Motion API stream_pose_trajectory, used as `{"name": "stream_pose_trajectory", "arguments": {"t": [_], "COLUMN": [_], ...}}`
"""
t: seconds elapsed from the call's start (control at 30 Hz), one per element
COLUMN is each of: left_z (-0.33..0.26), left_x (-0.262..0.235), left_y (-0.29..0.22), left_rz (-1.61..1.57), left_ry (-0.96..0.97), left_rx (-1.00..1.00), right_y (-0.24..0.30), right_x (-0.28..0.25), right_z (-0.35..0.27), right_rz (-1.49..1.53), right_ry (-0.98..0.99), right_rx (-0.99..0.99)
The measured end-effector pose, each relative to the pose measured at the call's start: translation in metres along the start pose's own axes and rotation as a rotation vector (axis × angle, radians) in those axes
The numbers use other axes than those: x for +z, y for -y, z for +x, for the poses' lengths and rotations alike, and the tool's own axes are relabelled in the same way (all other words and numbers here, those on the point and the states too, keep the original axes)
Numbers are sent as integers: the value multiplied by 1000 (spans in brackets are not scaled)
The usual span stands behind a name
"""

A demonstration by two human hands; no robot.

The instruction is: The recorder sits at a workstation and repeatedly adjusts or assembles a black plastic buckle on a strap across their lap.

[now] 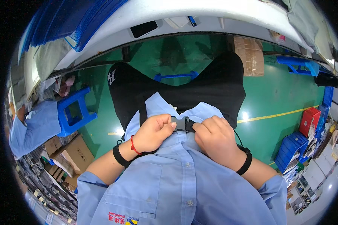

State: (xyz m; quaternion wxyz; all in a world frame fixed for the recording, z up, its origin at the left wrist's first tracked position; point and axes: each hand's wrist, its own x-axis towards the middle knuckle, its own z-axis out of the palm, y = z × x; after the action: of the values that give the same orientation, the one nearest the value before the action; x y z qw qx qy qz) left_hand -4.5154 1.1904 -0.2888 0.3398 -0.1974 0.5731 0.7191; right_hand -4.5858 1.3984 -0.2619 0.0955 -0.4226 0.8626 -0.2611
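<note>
A dark grey plastic side-release buckle (182,123) sits at my waist, in front of my light blue shirt (165,180). My left hand (154,131) is closed on its left end, the thumb pressed on the edge. From the other side my right hand (218,135) grips the buckle's right end, where a short piece of black strap (190,125) shows beside the fingers. Whether the two halves are fully clicked together I cannot tell. Black bands circle both my wrists, and a red cord bracelet (133,146) is on the left one.
Ahead is a white table edge (199,17) with a black phone (144,29) and blue sheets (69,22) on it. Blue stools (73,112), a cardboard box (77,153), another carton (248,56) and blue and red crates (291,150) stand on the green floor. Another person's blue sleeve (35,125) is at left.
</note>
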Motion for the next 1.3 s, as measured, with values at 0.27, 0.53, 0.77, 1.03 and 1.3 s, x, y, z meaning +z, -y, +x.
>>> {"name": "stream_pose_trajectory", "arguments": {"t": [0.27, 0.53, 0.77, 1.03, 1.3], "left_z": [1, 2, 1, 3, 5], "left_x": [-2, -5, -4, 2, 2], "left_y": [-4, -3, -4, -7, 11], "left_rz": [10, -109, -85, -14, 85], "left_ry": [30, -10, -4, -59, -98], "left_rx": [15, -83, -60, -27, 33], "right_y": [-3, -22, -12, -7, -2], "right_x": [8, 0, 10, 13, 7], "right_z": [-7, -11, 5, 8, 13], "right_rz": [14, 305, 240, -39, 20], "right_ry": [-43, 57, -40, -39, 81], "right_rx": [34, 140, 0, -162, -147]}}
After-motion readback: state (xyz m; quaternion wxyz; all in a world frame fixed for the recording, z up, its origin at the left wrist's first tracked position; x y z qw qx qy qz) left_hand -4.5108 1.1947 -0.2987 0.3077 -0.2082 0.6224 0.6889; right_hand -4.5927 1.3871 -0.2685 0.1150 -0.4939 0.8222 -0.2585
